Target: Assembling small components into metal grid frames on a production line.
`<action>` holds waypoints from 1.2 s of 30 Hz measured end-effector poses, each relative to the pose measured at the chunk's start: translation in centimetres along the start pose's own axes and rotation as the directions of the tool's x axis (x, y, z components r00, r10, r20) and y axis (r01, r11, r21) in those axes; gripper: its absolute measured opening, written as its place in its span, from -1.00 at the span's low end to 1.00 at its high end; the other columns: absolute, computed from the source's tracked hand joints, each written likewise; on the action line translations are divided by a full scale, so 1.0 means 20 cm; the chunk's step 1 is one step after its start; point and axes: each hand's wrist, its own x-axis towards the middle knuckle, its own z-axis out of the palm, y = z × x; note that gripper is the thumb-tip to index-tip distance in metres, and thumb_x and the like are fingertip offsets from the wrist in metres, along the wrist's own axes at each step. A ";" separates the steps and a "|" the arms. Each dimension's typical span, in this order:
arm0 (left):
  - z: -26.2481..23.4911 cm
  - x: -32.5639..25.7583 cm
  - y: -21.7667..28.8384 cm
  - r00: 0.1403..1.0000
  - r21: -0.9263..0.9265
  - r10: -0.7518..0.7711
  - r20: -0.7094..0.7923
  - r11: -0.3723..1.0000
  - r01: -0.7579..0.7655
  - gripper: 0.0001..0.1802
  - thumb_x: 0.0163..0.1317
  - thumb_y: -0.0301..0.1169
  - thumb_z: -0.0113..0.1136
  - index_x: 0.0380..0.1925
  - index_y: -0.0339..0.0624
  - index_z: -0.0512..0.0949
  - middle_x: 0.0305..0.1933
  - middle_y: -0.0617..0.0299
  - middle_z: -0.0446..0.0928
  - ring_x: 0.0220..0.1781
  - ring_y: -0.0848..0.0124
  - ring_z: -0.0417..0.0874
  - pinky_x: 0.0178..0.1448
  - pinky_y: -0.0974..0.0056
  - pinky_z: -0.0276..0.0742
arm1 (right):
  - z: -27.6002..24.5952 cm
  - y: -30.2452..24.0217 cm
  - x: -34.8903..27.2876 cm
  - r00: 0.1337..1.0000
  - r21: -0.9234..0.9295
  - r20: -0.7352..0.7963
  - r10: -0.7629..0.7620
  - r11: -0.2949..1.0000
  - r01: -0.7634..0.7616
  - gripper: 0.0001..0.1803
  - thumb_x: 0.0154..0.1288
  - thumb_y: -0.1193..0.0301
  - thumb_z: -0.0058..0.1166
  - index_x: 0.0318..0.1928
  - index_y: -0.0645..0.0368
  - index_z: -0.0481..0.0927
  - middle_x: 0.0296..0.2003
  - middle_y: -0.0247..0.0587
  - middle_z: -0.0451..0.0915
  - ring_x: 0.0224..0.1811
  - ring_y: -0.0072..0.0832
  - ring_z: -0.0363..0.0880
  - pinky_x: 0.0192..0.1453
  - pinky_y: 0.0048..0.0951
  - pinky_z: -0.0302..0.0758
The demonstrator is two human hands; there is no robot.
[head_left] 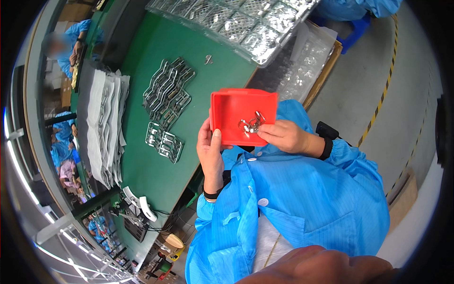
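Pinching small silvery metal clips (251, 125) with the right hand (283, 136), fingertips closed on them inside the red plastic tray (231, 106) at the centre of the frame. Gripping that tray's lower left edge with the left hand (211, 152), thumb pressed on the rim and fingers curled shut underneath. Holding the tray tilted, above the lap and just right of the table edge, with both blue sleeves (293, 194) filling the lower centre of the frame. Wearing a dark band at each wrist. Lying just left of the tray on the green table (142, 156): a fanned row of shiny metal frames (166, 90), and below it a few flat metal pieces (164, 142) side by side. Standing further left, a thick stack of grey sheets (106, 128) running down the left part of the frame. Resting alone on the green surface near the upper centre, one tiny metal part (208, 59). Spreading across the top of the frame, clear plastic blister trays (236, 23) with more parts in their pockets. Sitting at the upper left, blurred, another person in blue (71, 40). Showing at the right, a grey floor with a yellow-and-black striped line (380, 102).
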 end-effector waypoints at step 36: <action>0.12 -0.08 -0.46 0.953 -0.033 -0.290 0.083 0.955 0.293 -0.48 0.24 -0.51 0.06 0.22 -0.34 0.24 0.16 0.09 0.40 0.14 0.40 0.45 0.24 0.31 0.34 | 0.52 0.93 -0.98 -0.431 -0.008 -0.176 0.885 -0.439 -0.898 -0.30 0.13 0.47 0.01 0.29 0.39 0.11 0.19 0.17 0.30 0.09 0.08 0.46 0.14 -0.09 0.45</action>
